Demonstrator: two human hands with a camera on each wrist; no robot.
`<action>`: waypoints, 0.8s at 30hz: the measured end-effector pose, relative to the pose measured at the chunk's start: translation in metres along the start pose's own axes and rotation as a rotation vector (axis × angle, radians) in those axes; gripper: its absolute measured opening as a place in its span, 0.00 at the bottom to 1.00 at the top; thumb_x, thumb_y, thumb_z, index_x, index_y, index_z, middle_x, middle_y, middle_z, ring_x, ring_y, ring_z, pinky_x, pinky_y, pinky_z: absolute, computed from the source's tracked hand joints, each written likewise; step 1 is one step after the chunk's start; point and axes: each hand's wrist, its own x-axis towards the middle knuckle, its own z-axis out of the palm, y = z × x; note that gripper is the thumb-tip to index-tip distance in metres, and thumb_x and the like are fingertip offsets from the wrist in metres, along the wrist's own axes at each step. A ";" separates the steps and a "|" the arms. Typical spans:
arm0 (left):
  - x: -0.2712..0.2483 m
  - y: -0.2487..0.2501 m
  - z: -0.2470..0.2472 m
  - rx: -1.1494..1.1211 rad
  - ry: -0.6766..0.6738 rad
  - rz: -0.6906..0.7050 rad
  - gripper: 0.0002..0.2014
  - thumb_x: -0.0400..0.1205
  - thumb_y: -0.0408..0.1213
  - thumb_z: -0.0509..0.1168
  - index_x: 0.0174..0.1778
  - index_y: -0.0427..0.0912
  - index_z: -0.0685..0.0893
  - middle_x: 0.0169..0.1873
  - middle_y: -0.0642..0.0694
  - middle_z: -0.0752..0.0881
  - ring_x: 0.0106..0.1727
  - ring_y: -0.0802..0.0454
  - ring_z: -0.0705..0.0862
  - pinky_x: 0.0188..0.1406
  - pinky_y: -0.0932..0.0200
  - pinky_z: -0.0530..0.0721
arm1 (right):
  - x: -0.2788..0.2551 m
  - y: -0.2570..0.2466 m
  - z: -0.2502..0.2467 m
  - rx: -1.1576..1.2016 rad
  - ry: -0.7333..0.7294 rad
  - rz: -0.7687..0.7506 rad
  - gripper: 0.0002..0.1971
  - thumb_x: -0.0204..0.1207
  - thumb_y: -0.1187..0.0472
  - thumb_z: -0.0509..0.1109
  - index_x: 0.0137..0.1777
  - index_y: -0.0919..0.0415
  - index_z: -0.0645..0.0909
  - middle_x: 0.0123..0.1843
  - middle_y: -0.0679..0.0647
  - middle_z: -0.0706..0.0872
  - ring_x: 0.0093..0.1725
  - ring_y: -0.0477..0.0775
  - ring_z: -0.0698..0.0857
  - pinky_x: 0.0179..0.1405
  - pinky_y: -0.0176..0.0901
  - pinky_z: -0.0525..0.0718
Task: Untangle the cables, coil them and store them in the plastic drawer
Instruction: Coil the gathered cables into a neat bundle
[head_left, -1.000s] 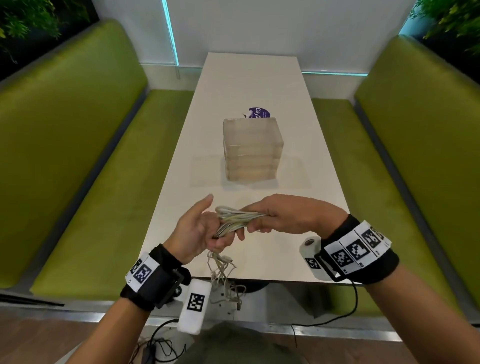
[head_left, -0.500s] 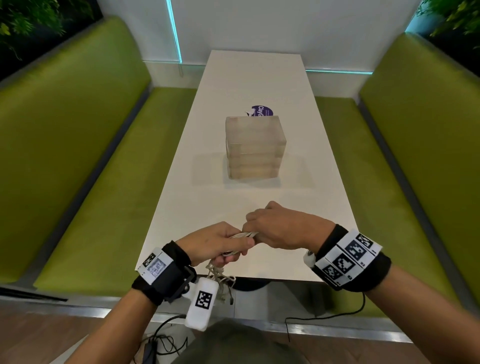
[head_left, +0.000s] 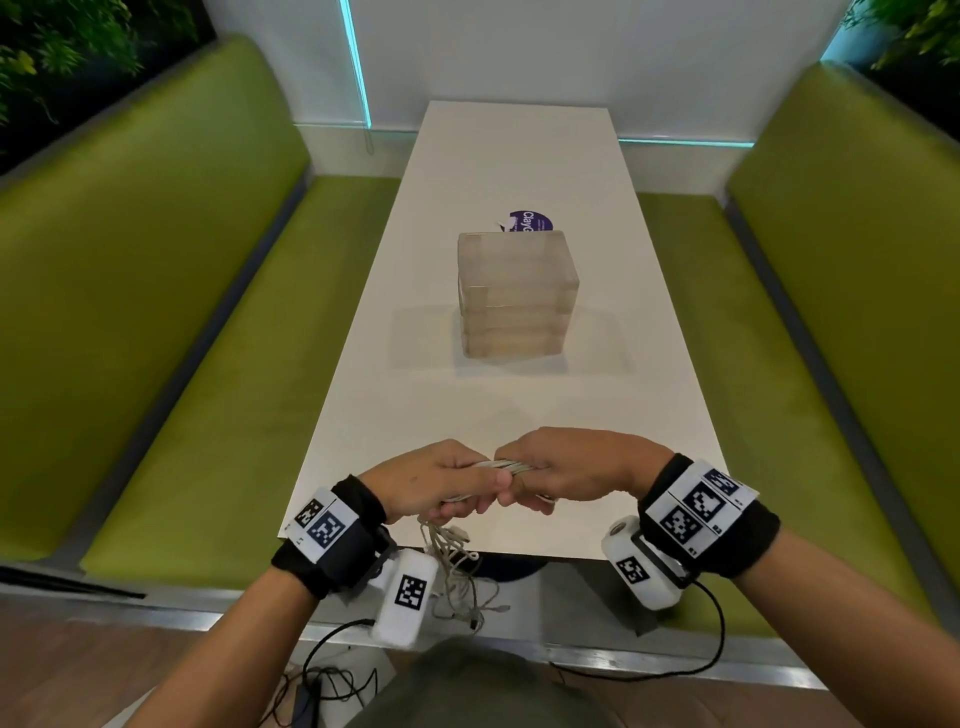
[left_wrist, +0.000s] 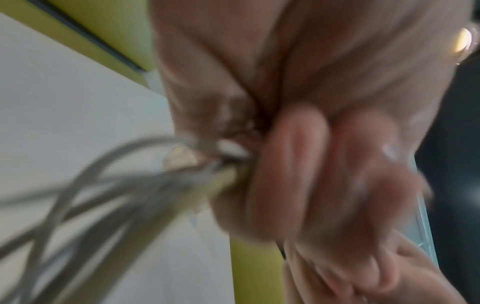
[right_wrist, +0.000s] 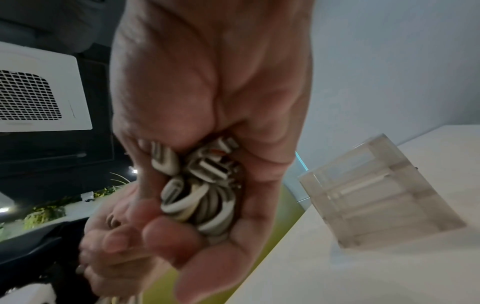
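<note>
A bundle of white cables (head_left: 501, 464) runs between my two hands above the near end of the white table (head_left: 519, 156). My left hand (head_left: 441, 488) grips one end of the bundle, palm down, and loose tangled cable ends (head_left: 457, 566) hang from it past the table edge. My right hand (head_left: 566, 470) grips the other end; in the right wrist view its curled fingers enclose folded cable loops (right_wrist: 200, 191). The left wrist view is blurred, with cables (left_wrist: 116, 191) leaving the fist. The frosted plastic drawer unit (head_left: 517, 296) stands mid-table, all drawers closed.
A purple round sticker (head_left: 531, 222) lies behind the drawer unit. Green upholstered benches (head_left: 182, 312) flank the table on both sides. Black wires (head_left: 322, 680) trail on the floor below my arms.
My left hand has turned palm down and closed round the bundle. Both hands have drawn nearer to the table's front edge, and the loose ends now hang lower.
</note>
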 end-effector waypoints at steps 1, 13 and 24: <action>0.000 0.000 -0.001 0.024 -0.021 -0.012 0.17 0.83 0.50 0.60 0.35 0.43 0.82 0.18 0.49 0.75 0.18 0.53 0.70 0.21 0.61 0.70 | 0.000 0.001 0.001 0.028 -0.003 0.002 0.12 0.82 0.57 0.64 0.51 0.67 0.81 0.29 0.52 0.80 0.29 0.50 0.79 0.37 0.44 0.80; 0.006 -0.009 -0.001 -0.075 0.071 0.133 0.30 0.78 0.64 0.57 0.50 0.35 0.81 0.31 0.42 0.87 0.30 0.46 0.84 0.32 0.55 0.83 | -0.006 -0.009 -0.017 -0.153 0.093 0.013 0.06 0.81 0.56 0.64 0.46 0.55 0.81 0.32 0.47 0.79 0.30 0.49 0.78 0.35 0.45 0.79; 0.007 -0.030 0.005 -0.115 0.353 0.283 0.18 0.81 0.56 0.61 0.47 0.43 0.79 0.28 0.51 0.79 0.33 0.51 0.78 0.39 0.53 0.79 | -0.023 -0.016 -0.059 -0.059 0.373 -0.027 0.10 0.82 0.57 0.64 0.40 0.59 0.78 0.25 0.44 0.77 0.28 0.48 0.79 0.33 0.36 0.77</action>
